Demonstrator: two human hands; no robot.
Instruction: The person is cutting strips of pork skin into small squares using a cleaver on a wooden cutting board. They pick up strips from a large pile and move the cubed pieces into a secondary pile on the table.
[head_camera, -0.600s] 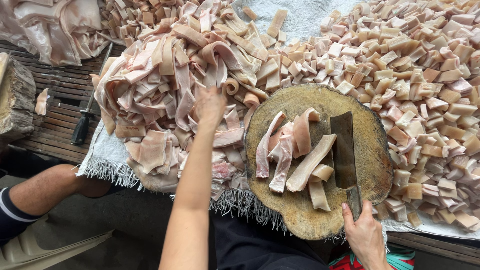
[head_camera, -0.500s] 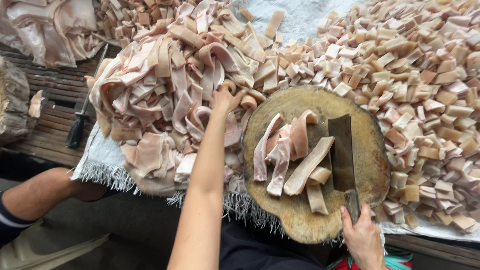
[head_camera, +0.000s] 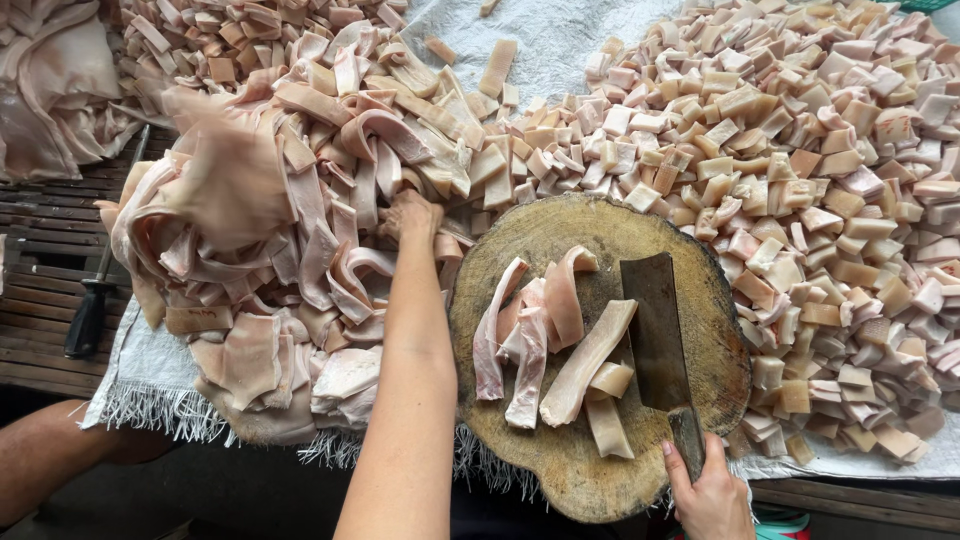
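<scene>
Reaching forward, the left hand (head_camera: 410, 215) is buried with its fingers in the pile of long pink strips (head_camera: 290, 250) of raw meat skin, and it is closed around some of them; the exact strip inside the fist cannot be seen. The pile lies on a white woven cloth (head_camera: 150, 360) to the left of the round wooden chopping block (head_camera: 560, 460), touching its edge.

The right hand (head_camera: 712, 495) is at the lower edge of the block and holds firmly the handle of a cleaver (head_camera: 655, 335). The blade lies flat on the wood and points away from the person.

On the block, just left of the blade, several cut strips (head_camera: 545, 340) lie side by side, some overlapping; 1 of them touches the blade.

To the right and behind the block is spread a large heap of small square pieces (head_camera: 820, 180), pale pink and tan.

At the far left, on dark wooden slats (head_camera: 40, 260), a knife with a black handle (head_camera: 88, 315) lies beside the cloth. Another person's arm (head_camera: 60, 450) shows in the lower left corner.
</scene>
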